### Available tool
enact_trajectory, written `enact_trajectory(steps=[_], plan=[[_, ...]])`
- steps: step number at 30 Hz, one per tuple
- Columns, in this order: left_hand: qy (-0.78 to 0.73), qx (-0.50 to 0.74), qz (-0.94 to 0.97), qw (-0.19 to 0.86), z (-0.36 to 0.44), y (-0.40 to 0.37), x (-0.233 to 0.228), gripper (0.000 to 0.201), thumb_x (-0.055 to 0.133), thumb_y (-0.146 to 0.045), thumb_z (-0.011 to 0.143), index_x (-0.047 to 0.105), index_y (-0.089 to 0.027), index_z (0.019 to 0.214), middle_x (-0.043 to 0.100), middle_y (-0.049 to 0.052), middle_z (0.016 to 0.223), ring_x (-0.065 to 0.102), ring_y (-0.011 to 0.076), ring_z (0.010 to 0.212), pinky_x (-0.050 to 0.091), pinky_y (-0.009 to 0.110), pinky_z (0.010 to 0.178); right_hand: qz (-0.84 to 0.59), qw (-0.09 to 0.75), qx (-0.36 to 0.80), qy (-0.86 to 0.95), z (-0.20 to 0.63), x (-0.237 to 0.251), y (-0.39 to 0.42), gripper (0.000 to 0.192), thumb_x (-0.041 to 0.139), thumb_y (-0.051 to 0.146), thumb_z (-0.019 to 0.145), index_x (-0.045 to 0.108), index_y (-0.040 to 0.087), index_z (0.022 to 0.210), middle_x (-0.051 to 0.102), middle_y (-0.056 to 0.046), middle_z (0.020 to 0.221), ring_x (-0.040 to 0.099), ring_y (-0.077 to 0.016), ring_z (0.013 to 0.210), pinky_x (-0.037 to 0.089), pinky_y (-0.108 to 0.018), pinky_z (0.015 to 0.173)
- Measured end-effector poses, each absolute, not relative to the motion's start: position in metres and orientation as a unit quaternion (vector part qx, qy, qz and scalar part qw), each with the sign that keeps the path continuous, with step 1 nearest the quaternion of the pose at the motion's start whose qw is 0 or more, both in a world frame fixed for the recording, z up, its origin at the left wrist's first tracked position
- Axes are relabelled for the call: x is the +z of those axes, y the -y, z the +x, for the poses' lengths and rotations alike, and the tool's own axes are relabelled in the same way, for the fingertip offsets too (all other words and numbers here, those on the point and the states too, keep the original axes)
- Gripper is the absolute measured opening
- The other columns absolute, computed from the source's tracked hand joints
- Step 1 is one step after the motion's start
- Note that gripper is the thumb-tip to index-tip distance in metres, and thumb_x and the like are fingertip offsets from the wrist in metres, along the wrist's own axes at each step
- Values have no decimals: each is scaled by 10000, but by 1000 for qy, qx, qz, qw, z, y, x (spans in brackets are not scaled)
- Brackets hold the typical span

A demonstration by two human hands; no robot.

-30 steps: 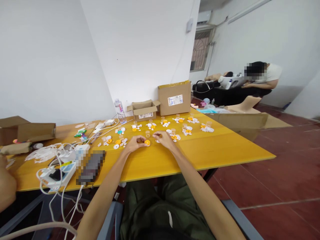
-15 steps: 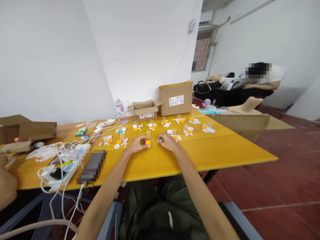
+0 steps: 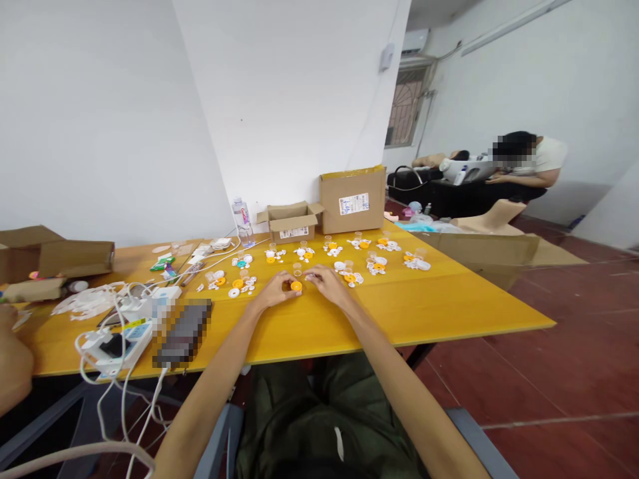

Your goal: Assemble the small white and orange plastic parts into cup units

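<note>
My left hand [image 3: 274, 291] rests on the yellow table [image 3: 429, 303] with its fingertips pinching a small orange round part [image 3: 296, 286]. My right hand [image 3: 326, 282] is just to the right of it, its fingertips closed on a tiny white piece right beside the orange part. A small clear cup [image 3: 297, 268] stands just behind the hands. Several groups of small white and orange parts [image 3: 349, 253] lie in rows across the table beyond the hands.
Two cardboard boxes [image 3: 353, 199] and a water bottle [image 3: 243, 222] stand at the far edge. White cables, chargers and devices [image 3: 120, 326] clutter the left side, with more boxes [image 3: 54, 259] behind. Another person sits at the far right [image 3: 524, 163]; someone's arm [image 3: 12, 372] shows at the left edge.
My right hand has moved left, closing in on the orange part held by my left hand. The view has shifted slightly.
</note>
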State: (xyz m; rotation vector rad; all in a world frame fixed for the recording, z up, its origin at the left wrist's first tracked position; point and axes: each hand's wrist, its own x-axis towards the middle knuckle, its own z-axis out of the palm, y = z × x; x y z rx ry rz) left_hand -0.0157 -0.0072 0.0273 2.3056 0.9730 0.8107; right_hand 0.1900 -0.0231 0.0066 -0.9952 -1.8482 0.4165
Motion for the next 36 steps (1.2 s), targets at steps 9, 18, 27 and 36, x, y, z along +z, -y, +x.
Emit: enact_trajectory(steps=[9, 18, 27, 36], plan=[[-349, 293, 858, 238, -16, 5, 25, 188, 735, -372, 753, 703, -197, 813, 647, 16, 838, 582, 193, 838, 495, 340, 858, -362, 512, 235, 743, 174, 3, 25, 124, 601, 203, 852, 679, 216, 946, 721, -36, 903, 669, -199, 851, 535, -331, 803], [-336, 299, 857, 250, -15, 3, 24, 192, 742, -356, 751, 659, -183, 742, 621, 2, 821, 562, 171, 812, 484, 328, 842, -353, 506, 181, 766, 168, 6, 28, 175, 580, 154, 871, 705, 230, 968, 702, -51, 959, 657, -196, 878, 527, -331, 831], [-338, 290, 851, 277, -16, 5, 27, 250, 734, -433, 758, 695, -186, 770, 624, 13, 830, 557, 186, 819, 481, 349, 862, -343, 489, 170, 784, 168, 11, 35, 184, 552, 187, 904, 727, 237, 933, 701, -60, 947, 661, -212, 906, 531, -355, 857], [-342, 289, 848, 282, -15, 6, 28, 221, 751, -402, 757, 722, -186, 796, 632, 15, 839, 569, 190, 841, 483, 348, 876, -342, 483, 171, 788, 167, 14, 37, 183, 559, 205, 914, 737, 241, 941, 705, -59, 947, 663, -209, 907, 538, -353, 861]])
